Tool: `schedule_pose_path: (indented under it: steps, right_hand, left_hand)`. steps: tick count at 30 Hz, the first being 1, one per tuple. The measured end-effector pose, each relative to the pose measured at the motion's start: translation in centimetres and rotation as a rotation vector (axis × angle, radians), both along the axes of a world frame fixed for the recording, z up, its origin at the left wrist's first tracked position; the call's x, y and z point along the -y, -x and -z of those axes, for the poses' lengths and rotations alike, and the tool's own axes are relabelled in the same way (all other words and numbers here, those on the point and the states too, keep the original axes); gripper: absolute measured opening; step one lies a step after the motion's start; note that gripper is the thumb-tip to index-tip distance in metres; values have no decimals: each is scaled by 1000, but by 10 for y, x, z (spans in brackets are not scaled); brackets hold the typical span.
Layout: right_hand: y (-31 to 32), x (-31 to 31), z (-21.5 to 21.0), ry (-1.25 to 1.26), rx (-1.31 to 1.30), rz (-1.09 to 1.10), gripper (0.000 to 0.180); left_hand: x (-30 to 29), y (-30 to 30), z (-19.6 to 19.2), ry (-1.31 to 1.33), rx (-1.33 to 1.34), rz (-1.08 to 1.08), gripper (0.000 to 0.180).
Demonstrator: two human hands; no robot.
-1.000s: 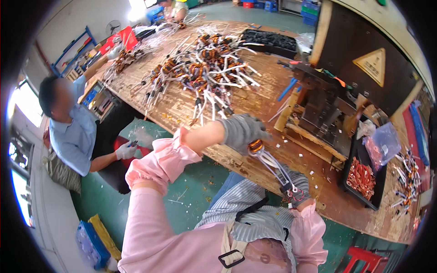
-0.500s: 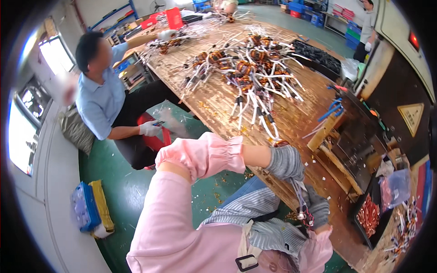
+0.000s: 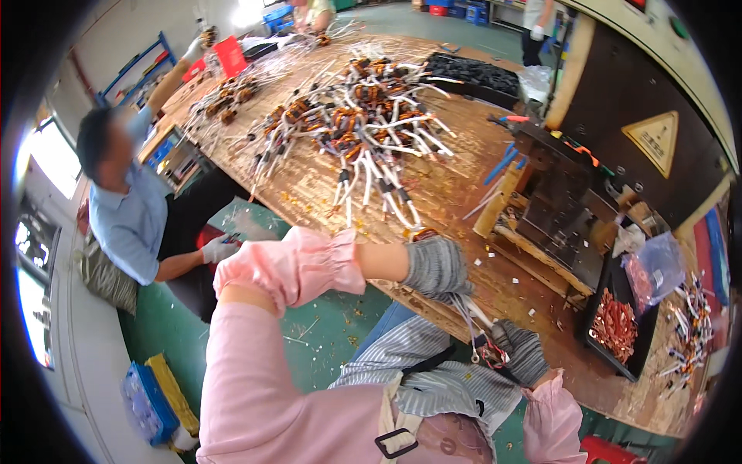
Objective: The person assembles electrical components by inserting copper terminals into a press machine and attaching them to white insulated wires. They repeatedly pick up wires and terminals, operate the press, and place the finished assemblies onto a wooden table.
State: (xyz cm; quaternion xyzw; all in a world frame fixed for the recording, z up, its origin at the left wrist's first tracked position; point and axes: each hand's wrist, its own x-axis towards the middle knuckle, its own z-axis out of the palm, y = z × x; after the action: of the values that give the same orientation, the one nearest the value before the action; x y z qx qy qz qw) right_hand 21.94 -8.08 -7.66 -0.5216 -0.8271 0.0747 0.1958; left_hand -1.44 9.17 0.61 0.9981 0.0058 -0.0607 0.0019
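Head view, the only one: wired coils heaped (image 3: 363,116) on the worktop (image 3: 464,185). Changed: a second ago a copper coil showed bare beside the left hand (image 3: 437,269); now the grey glove covers that spot and only the leads (image 3: 466,308) show, running down to the right hand (image 3: 522,352). Meaning, as judged: piece still held between both hands at the worktop's near edge, lead end at the right. Right fingers pressed together around the leads, a small ring terminal (image 3: 474,357) clear of them. Left fingers curled downward, tips hidden; cannot tell what they pinch. Co-worker (image 3: 124,224) has raised a gloved hand (image 3: 193,52) above the worktop, coil-like thing (image 3: 208,35) at it. Hard to make out: copper winding (image 3: 422,233) just beyond the left hand, held piece or another; fine wires near the right hand, blurred; red stool (image 3: 610,450), cut off below
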Motion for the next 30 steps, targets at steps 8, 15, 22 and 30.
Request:
schedule_pose_path:
  steps: [8, 15, 22, 30]
  right_hand:
    - [19, 19, -51, 1213, -1410, 428, 32]
    - [14, -3, 19, 169, -717, 198, 26]
    - [34, -28, 78, -135, -264, 109, 13]
    - [32, -19, 58, -183, -230, 87, 17]
  left_hand:
    - [4, 10, -7, 134, 261, -174, 29]
    - [15, 12, 14, 175, 812, -352, 28]
    - [59, 28, 28, -208, 997, -414, 48]
    - [104, -19, 50, -7, 576, -129, 47]
